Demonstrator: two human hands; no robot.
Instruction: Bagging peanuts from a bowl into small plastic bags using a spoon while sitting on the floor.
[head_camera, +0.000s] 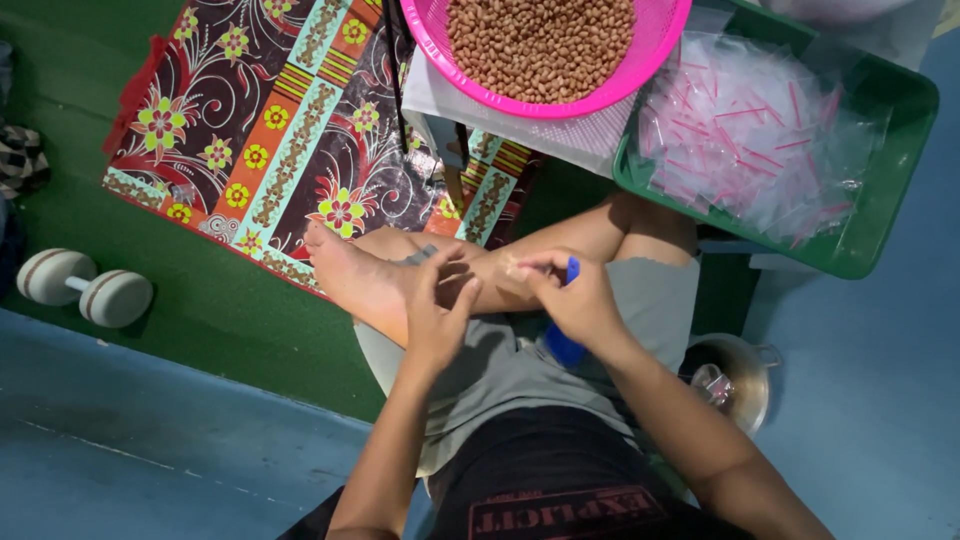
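Observation:
I sit cross-legged on the floor and both hands meet over my lap. My left hand (436, 305) has its fingers curled at the edge of a small clear plastic bag (512, 270) that it pinches together with the other hand. My right hand (575, 298) also grips a blue scoop (566, 345), whose handle sticks up past the thumb and whose body hangs below the palm. A pink mesh basket (660, 45) full of peanuts (540, 45) stands just ahead of my knees.
A green tray (895, 190) piled with small clear zip bags (750, 135) is at the upper right. A patterned floral mat (270, 130) lies ahead on green flooring. A grey dumbbell (85, 287) rests at left. A metal bowl (745, 385) sits by my right hip.

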